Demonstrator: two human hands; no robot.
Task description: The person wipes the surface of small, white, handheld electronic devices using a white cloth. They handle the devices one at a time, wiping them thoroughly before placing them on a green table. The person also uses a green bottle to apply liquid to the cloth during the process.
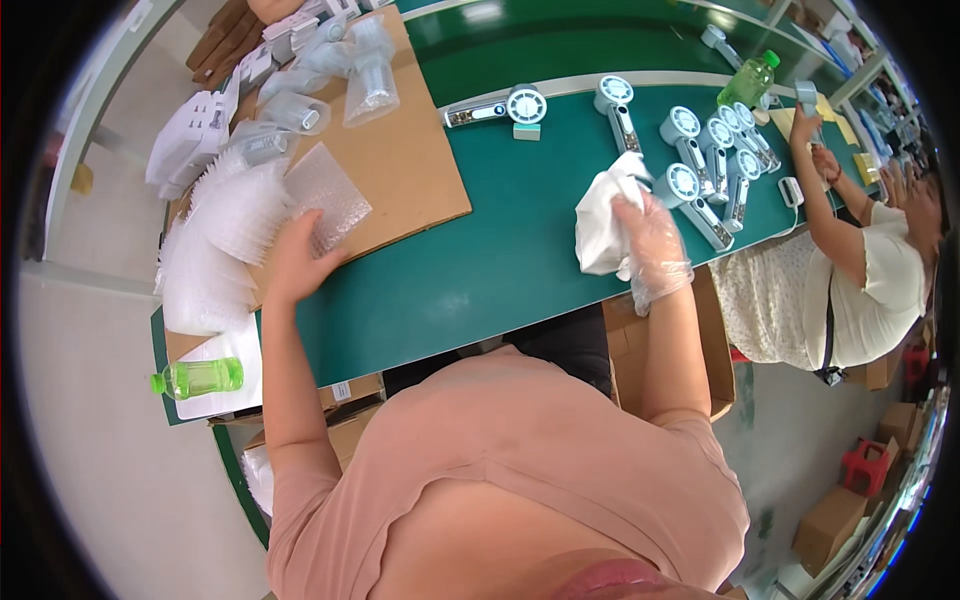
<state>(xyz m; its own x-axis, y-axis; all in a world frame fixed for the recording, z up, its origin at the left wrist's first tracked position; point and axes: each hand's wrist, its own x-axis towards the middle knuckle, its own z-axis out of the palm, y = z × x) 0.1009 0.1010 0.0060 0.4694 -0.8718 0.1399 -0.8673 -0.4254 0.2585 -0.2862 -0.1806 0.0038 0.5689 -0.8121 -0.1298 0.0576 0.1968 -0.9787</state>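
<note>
My left hand (297,258) is bare, its thumb spread away from the fingers. Its fingertips reach the lower edge of a clear bubble-wrap pouch (327,196) lying on the cardboard sheet (420,170). In my right hand (652,240), covered by a thin clear plastic glove, is a bunched white cloth (600,222). Just beside that hand lies a pale blue handheld fan (683,183), the closest of a group. Another handheld fan (527,104) lies farther off on the green table (450,300), next to a small pale green block (527,132).
White stacked pouches (205,270) and bubble-wrapped items (370,85) cover the left side. One green-liquid bottle (205,378) lies at the near left corner; another bottle (748,80) stands at the far right. A co-worker (850,250) on the right holds a fan (806,95).
</note>
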